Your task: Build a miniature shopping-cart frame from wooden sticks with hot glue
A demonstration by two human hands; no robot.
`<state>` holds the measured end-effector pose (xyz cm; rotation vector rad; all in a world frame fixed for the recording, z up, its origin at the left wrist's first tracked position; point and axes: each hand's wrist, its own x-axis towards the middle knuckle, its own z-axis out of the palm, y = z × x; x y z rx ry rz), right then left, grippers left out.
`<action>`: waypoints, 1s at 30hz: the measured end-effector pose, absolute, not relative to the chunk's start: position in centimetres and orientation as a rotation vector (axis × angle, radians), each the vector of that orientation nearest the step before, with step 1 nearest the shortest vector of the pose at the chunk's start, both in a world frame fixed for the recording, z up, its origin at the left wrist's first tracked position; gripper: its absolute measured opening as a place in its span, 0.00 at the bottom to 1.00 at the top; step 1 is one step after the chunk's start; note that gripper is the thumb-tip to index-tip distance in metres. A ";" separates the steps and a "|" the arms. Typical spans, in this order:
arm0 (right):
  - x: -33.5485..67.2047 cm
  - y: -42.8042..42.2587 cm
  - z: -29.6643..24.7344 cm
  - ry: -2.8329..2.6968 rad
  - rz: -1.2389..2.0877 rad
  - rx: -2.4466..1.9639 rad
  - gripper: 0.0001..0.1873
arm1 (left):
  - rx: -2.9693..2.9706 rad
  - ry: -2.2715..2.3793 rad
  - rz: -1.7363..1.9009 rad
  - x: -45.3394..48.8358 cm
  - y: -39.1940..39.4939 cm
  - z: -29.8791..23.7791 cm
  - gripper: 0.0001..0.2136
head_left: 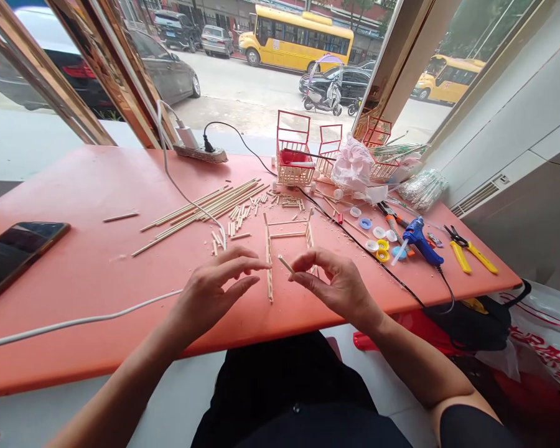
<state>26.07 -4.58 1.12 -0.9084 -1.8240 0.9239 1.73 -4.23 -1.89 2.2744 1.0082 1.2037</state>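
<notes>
Between the thumb and fingers of my right hand (331,277) is a short wooden stick (286,264), its free end pointing up and left. My left hand (226,280) has its fingers stretched out and apart, holding nothing; its fingertips are close to the left side of a small wooden stick frame (269,274). That frame lies on the orange table with two side pieces and crossbars at its far end. My right hand partly hides its right side. Several cut stick pieces (238,218) lie just beyond my left hand.
Long wooden sticks (205,211) lie left of centre. Small stick carts (294,155) stand at the back. On the right are bottle caps (381,244), a blue glue gun (420,241) and yellow-handled pliers (471,249). A phone (23,249) lies left; a white cable (98,318) crosses the table (121,348).
</notes>
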 end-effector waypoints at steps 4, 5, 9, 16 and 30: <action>26.1 -5.1 0.9 -1.763 1.128 -0.813 0.03 | 2.398 0.944 1.073 2.0 -4.4 -2.4 0.07; 26.1 -5.2 0.9 -1.767 1.160 -0.793 0.03 | 2.429 0.936 1.052 2.1 -4.4 -2.4 0.06; 26.2 -5.7 0.7 -1.920 0.996 -0.804 0.02 | 2.502 0.909 1.057 2.2 -4.2 -2.3 0.05; 27.7 -5.2 0.1 -2.367 0.417 -0.802 0.05 | 2.495 0.895 1.077 2.2 -4.0 -2.1 0.05; 26.4 -4.8 0.7 -2.833 0.006 -1.078 0.12 | 2.385 0.972 1.101 2.0 -4.1 -2.2 0.06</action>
